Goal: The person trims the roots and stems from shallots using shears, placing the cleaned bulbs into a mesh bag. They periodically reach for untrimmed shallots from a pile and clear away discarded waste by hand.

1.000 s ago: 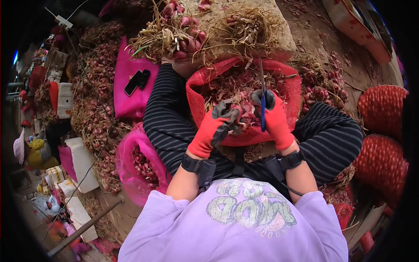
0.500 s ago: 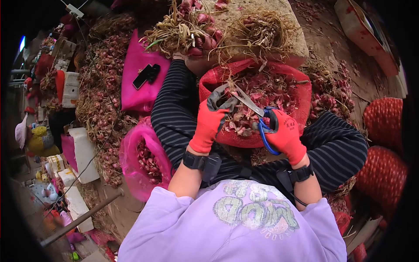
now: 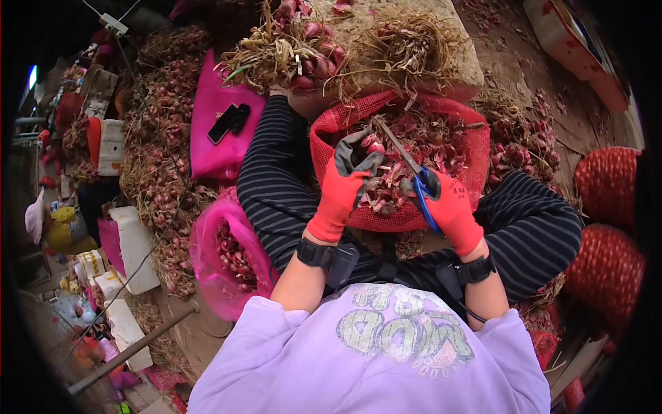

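Note:
Both hands wear red gloves with grey palms and fingers, above an open red mesh bag (image 3: 476,162) holding shallots and loose skins. Between its fingertips, my left hand (image 3: 348,176) pinches a pink shallot (image 3: 375,148). Blue-handled scissors (image 3: 422,186) are gripped in my right hand (image 3: 445,200). Their metal blades point up and left, beside the shallot. The blades look nearly closed.
A foam block (image 3: 441,41) beyond the bag carries shallots and dried stalks. On the left are a phone (image 3: 221,124) on pink plastic (image 3: 207,155), a pink mesh bag (image 3: 207,276) and heaped shallots. Full red sacks (image 3: 607,276) stand right. A person (image 3: 65,228) sits far left.
My left hand has turned and shifted slightly right, showing the shallot more clearly. The scissors now point more steeply upward, and their blades have come closer together.

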A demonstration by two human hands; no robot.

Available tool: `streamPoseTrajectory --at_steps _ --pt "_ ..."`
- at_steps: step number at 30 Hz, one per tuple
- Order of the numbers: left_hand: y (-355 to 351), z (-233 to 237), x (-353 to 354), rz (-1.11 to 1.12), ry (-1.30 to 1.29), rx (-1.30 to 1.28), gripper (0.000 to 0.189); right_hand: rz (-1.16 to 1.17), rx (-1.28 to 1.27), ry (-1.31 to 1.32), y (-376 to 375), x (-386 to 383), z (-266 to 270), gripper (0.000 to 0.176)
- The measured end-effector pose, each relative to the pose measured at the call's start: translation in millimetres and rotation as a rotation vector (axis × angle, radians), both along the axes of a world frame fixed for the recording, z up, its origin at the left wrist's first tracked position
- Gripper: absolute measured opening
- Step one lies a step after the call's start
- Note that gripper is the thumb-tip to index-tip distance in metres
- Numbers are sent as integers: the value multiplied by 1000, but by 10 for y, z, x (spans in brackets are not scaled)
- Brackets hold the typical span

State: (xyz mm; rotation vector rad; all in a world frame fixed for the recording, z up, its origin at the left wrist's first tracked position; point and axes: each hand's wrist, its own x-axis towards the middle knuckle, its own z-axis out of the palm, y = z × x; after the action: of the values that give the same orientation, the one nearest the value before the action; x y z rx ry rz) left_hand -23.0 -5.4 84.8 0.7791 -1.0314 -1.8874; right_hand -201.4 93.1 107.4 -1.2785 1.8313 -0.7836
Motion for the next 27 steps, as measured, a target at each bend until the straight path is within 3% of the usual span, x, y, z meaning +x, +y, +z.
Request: streamPoseTrajectory --at_steps 3,6,9,12,15,18,21,22,25,26,27 --pt "-60 -20 56 -63 -96 -85 52 -3 -45 149 17 -3 107 31" --pt "-46 -94 61 32 -8 14 47 36 -117 352 40 35 113 34" --pt "-7 -115 72 69 93 23 51 48 -105 348 33 109 115 34" --pt "38 -68 31 99 -73 -167 49 56 -58 395 65 130 -13 34" --pt "52 -76 39 122 -97 -67 45 110 66 390 45 69 45 33" --pt "1 -52 56 63 -165 -64 36 55 114 157 46 30 -5 34" --pt "-19 61 146 -187 442 412 37 37 -108 118 7 38 74 37" --pt "-24 9 179 -155 359 509 33 58 -129 178 -1 24 63 37" --pt "-18 -131 256 -226 565 549 23 116 -166 324 -4 -31 61 36" --pt "-45 -148 278 -193 451 632 16 137 -162 349 -11 -28 114 36" --pt "-66 -133 271 -250 547 610 15 159 -160 373 -17 -23 158 35"
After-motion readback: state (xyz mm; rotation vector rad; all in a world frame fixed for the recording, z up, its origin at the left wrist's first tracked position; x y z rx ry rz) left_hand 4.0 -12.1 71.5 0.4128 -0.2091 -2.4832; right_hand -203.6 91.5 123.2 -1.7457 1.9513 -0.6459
